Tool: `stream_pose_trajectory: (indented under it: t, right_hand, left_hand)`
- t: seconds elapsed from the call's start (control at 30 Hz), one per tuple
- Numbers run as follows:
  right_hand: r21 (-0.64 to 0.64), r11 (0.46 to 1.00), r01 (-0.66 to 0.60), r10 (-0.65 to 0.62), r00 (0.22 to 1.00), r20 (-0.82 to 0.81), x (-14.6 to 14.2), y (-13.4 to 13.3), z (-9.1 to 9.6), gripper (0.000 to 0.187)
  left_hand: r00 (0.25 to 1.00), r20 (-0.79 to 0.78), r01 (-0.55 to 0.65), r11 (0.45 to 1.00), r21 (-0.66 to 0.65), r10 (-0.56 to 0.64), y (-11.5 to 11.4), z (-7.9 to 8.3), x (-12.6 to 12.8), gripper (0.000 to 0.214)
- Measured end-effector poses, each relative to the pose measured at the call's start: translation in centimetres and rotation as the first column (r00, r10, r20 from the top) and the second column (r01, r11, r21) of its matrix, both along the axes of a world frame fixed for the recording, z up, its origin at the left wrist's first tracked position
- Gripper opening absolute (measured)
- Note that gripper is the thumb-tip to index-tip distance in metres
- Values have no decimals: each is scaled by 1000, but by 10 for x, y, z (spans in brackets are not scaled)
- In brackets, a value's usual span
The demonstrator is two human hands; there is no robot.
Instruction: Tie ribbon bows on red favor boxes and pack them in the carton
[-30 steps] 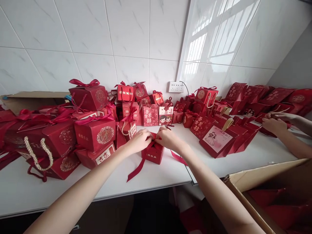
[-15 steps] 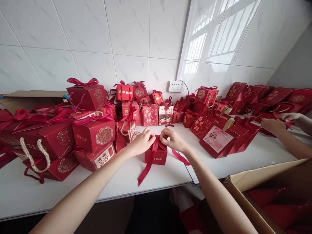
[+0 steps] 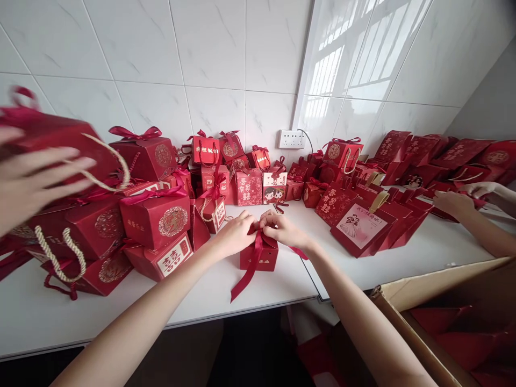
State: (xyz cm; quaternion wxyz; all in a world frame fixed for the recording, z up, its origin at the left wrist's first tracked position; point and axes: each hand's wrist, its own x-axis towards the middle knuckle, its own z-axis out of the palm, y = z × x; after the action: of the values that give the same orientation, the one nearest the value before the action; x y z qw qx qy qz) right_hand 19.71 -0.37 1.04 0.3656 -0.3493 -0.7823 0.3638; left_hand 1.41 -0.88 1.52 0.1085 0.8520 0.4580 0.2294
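Note:
A small red gift box [image 3: 260,259] stands on the white counter [image 3: 209,293] in front of me. A dark red ribbon [image 3: 246,273] runs over its top and hangs down its front. My left hand [image 3: 236,233] and my right hand [image 3: 281,228] meet above the box, fingers pinched on the ribbon at its top. A second ribbon tail [image 3: 298,252] trails off to the right under my right wrist.
Piles of red gift boxes and bags [image 3: 155,217] line the tiled wall. Another person's blurred hand [image 3: 30,180] holds a red rope-handled bag [image 3: 60,142] at far left. Another person's hands [image 3: 463,201] work at far right. An open cardboard carton [image 3: 443,317] sits at lower right.
My hands have drawn closer together on the ribbon at the box top. A blurred hand with a red bag has come in at the far left.

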Motion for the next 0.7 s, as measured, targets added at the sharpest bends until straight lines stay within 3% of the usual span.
stream_pose_trajectory:
  t: [0.07, 0.27, 0.43, 0.57, 0.7]
  right_hand:
    - [-16, 1000, -25, 25, 1000, -17, 0, -3, 3, 1]
    - [-54, 996, -70, 62, 987, -148, 3, -4, 3, 15]
    - [-31, 995, 92, -97, 936, -338, -7, -4, -16, 21]
    - [17, 959, 284, -249, 864, -437, -17, -13, -25, 16]
    - [190, 926, 327, -248, 904, -349, -21, -25, -20, 10]
  left_hand:
    - [1000, -20, -22, 1000, 10, 22, -1, 2, 2, 7]
    - [979, 9, -203, 976, 82, 203, -11, -1, 17, 9]
    - [955, 33, -297, 950, 93, 296, -16, -3, 21, 11]
    - [957, 36, -289, 954, 75, 287, -20, 0, 19, 9]
    - [976, 34, -215, 976, 31, 214, -23, 8, 19, 11]
